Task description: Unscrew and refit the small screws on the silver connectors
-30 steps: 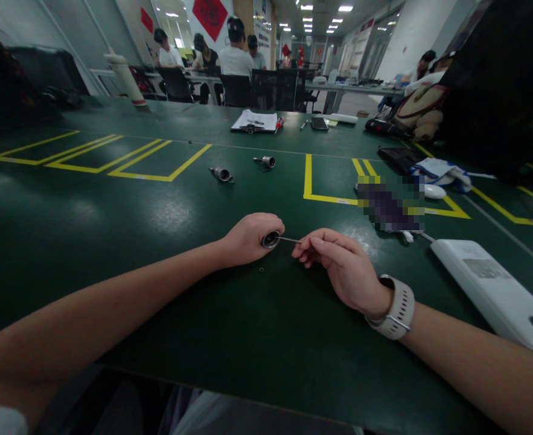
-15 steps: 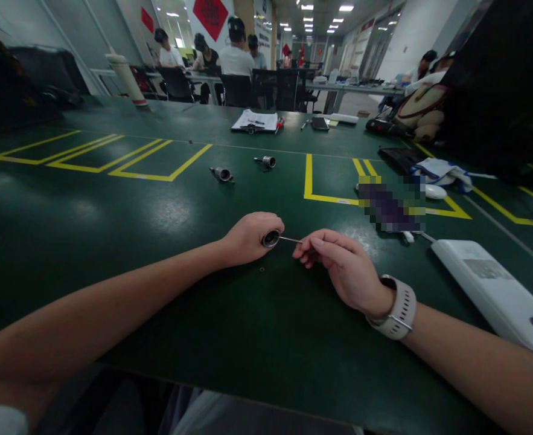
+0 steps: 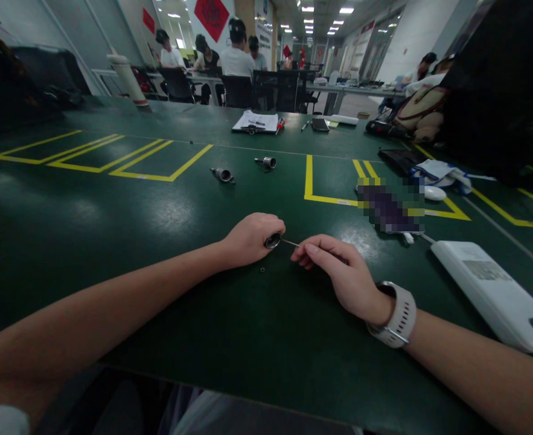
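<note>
My left hand (image 3: pixel 248 238) rests on the green table (image 3: pixel 112 217) with its fingers wrapped round a small metal cylinder (image 3: pixel 273 240), whose open end faces right. My right hand (image 3: pixel 338 275) pinches a thin metal tool (image 3: pixel 288 243), and the tool's tip reaches into the cylinder's open end. A white watch (image 3: pixel 395 314) sits on my right wrist. A tiny dark ring (image 3: pixel 262 269) lies on the table just below the cylinder.
Two more metal cylinders (image 3: pixel 222 174) (image 3: pixel 267 162) lie farther back. A white device (image 3: pixel 492 293) lies to the right, a white mouse (image 3: pixel 434 192) beyond it. A clipboard with papers (image 3: pixel 255 121) and a phone (image 3: pixel 319 124) lie at the far edge. Several people sit at tables behind.
My right hand has dropped slightly and turned, so the thin tool now slants more into the cylinder. My left hand stays where it was.
</note>
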Demonstrator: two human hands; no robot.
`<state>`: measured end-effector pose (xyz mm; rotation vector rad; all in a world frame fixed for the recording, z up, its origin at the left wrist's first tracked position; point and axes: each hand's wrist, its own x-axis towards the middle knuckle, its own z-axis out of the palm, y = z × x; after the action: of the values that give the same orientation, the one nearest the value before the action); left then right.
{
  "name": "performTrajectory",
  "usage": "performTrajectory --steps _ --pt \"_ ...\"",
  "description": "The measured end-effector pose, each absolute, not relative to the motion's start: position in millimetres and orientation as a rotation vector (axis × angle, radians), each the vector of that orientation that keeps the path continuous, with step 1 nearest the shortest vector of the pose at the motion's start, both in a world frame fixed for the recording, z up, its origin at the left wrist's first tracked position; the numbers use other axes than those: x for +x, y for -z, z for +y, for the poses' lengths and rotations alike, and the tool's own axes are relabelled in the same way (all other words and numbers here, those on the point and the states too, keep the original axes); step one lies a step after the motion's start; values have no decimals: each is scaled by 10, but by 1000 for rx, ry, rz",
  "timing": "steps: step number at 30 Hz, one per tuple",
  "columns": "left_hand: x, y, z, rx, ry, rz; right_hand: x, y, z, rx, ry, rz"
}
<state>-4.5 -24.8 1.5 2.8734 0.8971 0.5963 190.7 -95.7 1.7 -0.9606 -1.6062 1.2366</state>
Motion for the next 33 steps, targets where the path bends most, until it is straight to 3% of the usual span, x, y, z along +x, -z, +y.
performTrajectory --steps 8,18,33 --pt "-48 -10 -238 2822 -595 824 1907 -36 -881 -888 -1518 -1257" --pt "-46 -12 -247 2903 -562 823 1908 10 -932 -927 -1312 -1496" --pt "-46 -22 -247 2900 -534 834 1916 -8 -906 -843 -1470 -1273"
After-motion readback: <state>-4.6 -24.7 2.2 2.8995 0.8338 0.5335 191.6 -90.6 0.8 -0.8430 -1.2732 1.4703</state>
